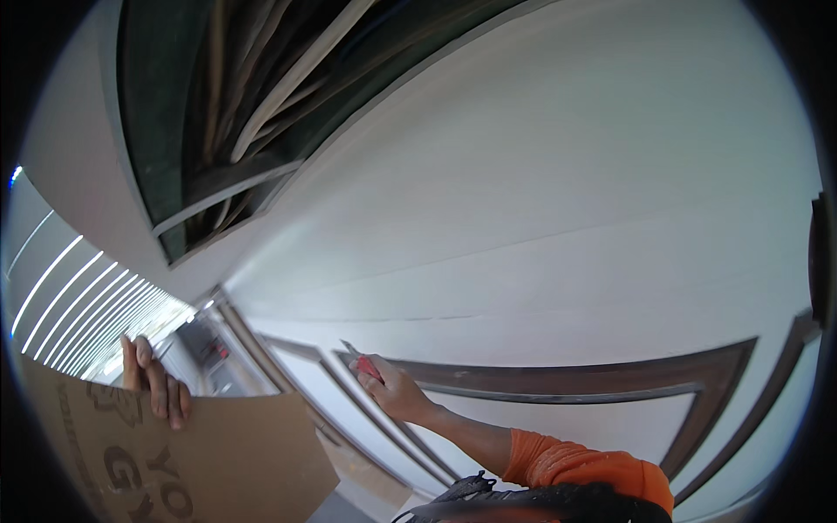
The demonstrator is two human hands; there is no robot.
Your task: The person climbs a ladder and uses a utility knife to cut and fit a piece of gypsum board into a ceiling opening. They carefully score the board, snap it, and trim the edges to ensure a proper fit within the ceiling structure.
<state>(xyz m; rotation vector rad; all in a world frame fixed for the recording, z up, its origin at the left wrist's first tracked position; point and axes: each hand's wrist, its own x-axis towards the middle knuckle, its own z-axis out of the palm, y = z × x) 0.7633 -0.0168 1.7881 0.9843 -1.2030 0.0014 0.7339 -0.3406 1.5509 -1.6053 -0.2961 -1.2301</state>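
A large brown board (pixel 235 444) with dark printing fills the lower left, held upright and tilted. My left hand (pixel 157 383) is closed over its upper edge, with fingertips bent down onto the printed face. The left arm is hidden behind the board. To the right, my right arm in an orange sleeve reaches up and away. My right hand (pixel 401 392) is wrapped round a red utility knife (pixel 370 369); its blade points up and left. The knife is near the corner of a dark brown frame, apart from the board. Whether it touches the frame I cannot tell.
Overhead, a dark ceiling opening (pixel 231 131) shows pipes or cables behind a pale rim. A smooth white surface (pixel 558 227) spreads across the right. Brown door framing (pixel 567 381) runs below it. Rows of strip lights (pixel 83 301) line a corridor at far left.
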